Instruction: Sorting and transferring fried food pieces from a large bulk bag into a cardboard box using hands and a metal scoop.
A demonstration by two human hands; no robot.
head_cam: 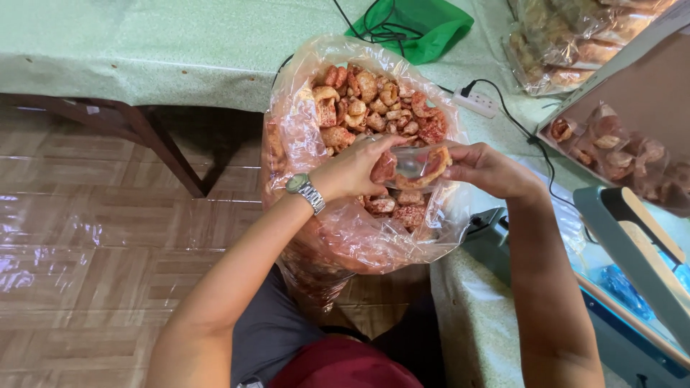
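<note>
1. Your left hand [353, 169] and right hand [483, 169] both pinch a small clear bag [415, 165], fingers closed on its opposite edges, holding it between them.
2. Reddish fried snack pieces show inside the small bag, right at your fingertips.
3. Directly under and behind your grip sits the large clear plastic sack [345, 237] heaped with the same snacks [374, 104].
4. A wristwatch [305, 190] sits on your left wrist.
5. Off to the right of your right hand lie a power strip [476, 102] and a heat sealer [632, 244].
</note>
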